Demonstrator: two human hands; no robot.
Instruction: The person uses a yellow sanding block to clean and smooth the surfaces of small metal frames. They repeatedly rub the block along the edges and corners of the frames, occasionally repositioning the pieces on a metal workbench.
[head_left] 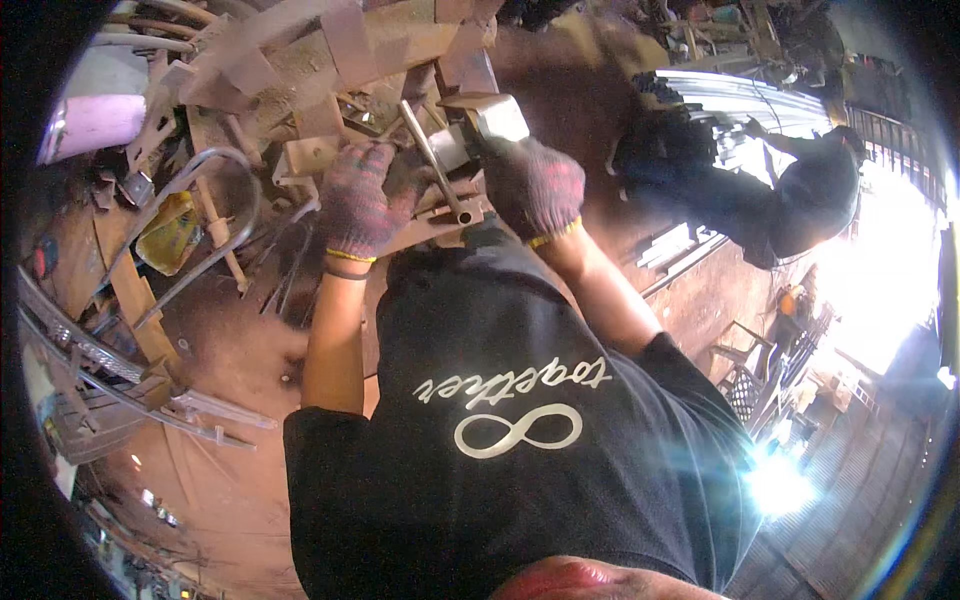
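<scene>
My left hand [362, 203], in a dark knitted glove with red patches, is closed, its fingers curled beside a rusty metal block [308, 158]. What is inside its grip is hidden. My right hand [545, 190], gloved alike, wraps its fingers round the near side of a metal piece with a bright flat face [503, 120]. Between the hands a slim metal bar [430, 150] slants down to a round hollow end. A flat rusty metal strip [425, 232] lies just below it, close to my shirt.
Scrap metal and a bent hose [255, 190] crowd the left, with a pink cylinder [95, 128] beyond. Rusty plates [345, 45] cover the far side. At right, another person [815, 195] bends near a stack of metal tubes [740, 85]. A chair [745, 350] stands lower right.
</scene>
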